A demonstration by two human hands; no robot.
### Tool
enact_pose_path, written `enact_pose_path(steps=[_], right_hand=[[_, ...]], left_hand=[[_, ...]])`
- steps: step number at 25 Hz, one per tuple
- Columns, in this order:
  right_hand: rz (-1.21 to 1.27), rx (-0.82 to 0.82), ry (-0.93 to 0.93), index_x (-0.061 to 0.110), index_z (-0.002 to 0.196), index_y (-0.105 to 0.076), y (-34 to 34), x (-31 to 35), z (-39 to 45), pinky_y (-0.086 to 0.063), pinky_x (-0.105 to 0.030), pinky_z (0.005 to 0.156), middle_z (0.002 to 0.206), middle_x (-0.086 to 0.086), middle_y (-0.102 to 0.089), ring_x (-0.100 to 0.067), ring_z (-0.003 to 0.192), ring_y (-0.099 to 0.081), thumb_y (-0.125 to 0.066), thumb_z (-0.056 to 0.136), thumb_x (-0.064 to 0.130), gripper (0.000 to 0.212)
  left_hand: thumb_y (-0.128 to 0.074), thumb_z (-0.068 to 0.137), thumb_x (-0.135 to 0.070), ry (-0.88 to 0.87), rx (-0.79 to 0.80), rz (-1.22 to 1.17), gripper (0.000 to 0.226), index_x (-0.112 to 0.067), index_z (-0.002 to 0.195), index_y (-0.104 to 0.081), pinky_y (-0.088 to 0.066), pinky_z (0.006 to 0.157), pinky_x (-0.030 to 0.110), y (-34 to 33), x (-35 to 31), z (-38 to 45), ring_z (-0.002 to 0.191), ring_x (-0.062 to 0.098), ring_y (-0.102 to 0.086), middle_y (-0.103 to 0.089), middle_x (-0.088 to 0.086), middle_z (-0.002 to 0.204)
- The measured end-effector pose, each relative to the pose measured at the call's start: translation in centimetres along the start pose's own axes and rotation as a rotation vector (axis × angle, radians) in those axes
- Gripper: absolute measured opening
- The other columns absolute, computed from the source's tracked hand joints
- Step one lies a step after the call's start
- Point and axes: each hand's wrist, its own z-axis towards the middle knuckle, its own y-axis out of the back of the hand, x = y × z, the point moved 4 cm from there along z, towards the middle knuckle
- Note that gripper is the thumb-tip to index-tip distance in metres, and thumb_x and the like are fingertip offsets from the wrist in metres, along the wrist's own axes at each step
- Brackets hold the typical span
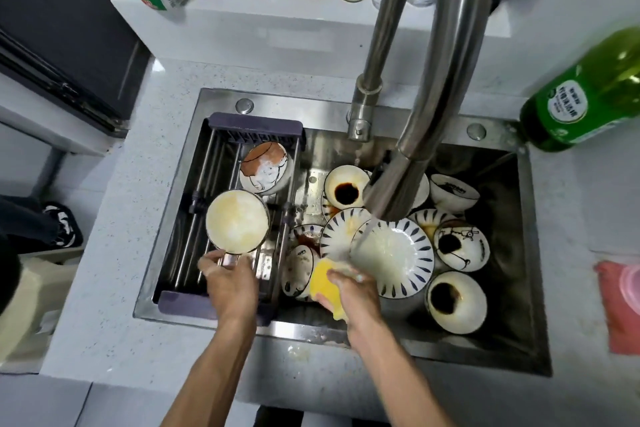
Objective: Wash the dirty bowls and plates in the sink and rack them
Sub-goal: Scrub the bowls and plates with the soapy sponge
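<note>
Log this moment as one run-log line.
left hand: setting cream bowl in rack | right hand: gripping yellow sponge | tap: running

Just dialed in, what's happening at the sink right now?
A person is partway through the washing-up. The left hand holds a white bowl by its edge over the rack at the left of the sink, where a patterned bowl already sits. The right hand grips a yellow sponge beside a striped plate under the faucet. Several sauce-stained bowls, like this one, remain unwashed.
</note>
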Motion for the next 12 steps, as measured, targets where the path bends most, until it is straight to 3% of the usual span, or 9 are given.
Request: enact_pose_path(steps=[2,3,5,6,8,10,12], right_hand=[[-0.175,-0.045,0.055,0.012,0.1,-0.064,3.2,0.9,0.3,-0.06,-0.04,0.078,0.09,0.002,-0.06,-0.027,0.093,-0.064,-0.066,0.088,0.004,0.015],[-0.346,-0.098,0.169,0.009,0.11,-0.066,5.4,1.8,0.6,-0.057,-0.033,0.077,0.088,0.002,-0.063,-0.025,0.09,-0.065,-0.065,0.088,0.007,0.022],[-0.71,-0.269,0.46,0.009,0.125,-0.064,10.1,4.4,1.0,-0.046,-0.023,0.079,0.105,-0.002,-0.068,-0.023,0.097,-0.062,-0.063,0.089,0.011,0.036],[-0.863,-0.377,0.581,0.011,0.129,-0.061,12.6,5.8,1.4,-0.045,-0.024,0.084,0.118,-0.005,-0.065,-0.023,0.107,-0.059,-0.063,0.089,0.011,0.041],[-1.156,-0.506,0.639,0.013,0.136,-0.052,17.1,7.6,3.5,-0.047,-0.034,0.093,0.134,-0.007,-0.055,-0.026,0.121,-0.051,-0.065,0.086,0.011,0.051],[-1.399,-0.497,0.467,0.013,0.138,-0.045,19.9,7.8,6.4,-0.05,-0.039,0.091,0.136,-0.011,-0.052,-0.031,0.122,-0.051,-0.065,0.086,0.013,0.057],[-1.484,-0.468,0.374,0.012,0.134,-0.045,20.9,7.6,8.4,-0.053,-0.04,0.083,0.125,-0.014,-0.059,-0.033,0.113,-0.059,-0.063,0.086,0.012,0.051]], left_hand=[[-0.055,0.096,-0.008,0.023,0.232,0.056,0.014,-0.015,0.107,-0.049,-0.041,0.055,0.031,-2.6,2.2,-4.0,0.065,0.023,-0.052,-0.057,0.007,0.078],[-0.055,0.096,-0.007,0.065,0.38,0.109,0.008,-0.014,0.1,-0.055,-0.039,0.049,0.027,-4.5,3.3,-5.9,0.059,0.021,-0.049,-0.056,0.007,0.073],[-0.051,0.097,-0.005,0.142,0.631,0.241,0.014,-0.015,0.093,-0.059,-0.037,0.041,0.021,-8.9,5.2,-8.9,0.051,0.018,-0.047,-0.056,0.007,0.069],[-0.05,0.097,-0.005,0.142,0.707,0.307,0.017,-0.017,0.091,-0.06,-0.04,0.042,0.022,-11.2,5.9,-10.2,0.051,0.017,-0.05,-0.058,0.006,0.071],[-0.053,0.093,-0.011,-0.01,0.799,0.483,0.015,-0.02,0.089,-0.065,-0.052,0.06,0.029,-16.0,7.1,-12.0,0.068,0.02,-0.063,-0.068,0.004,0.085],[-0.057,0.089,-0.019,-0.146,0.846,0.688,0.018,-0.018,0.1,-0.072,-0.051,0.086,0.027,-19.7,8.1,-13.2,0.098,0.022,-0.066,-0.073,0.005,0.105],[-0.058,0.088,-0.02,-0.067,0.886,0.739,0.023,-0.012,0.104,-0.073,-0.047,0.089,0.026,-21.8,9.4,-13.6,0.107,0.026,-0.064,-0.072,0.009,0.111]])
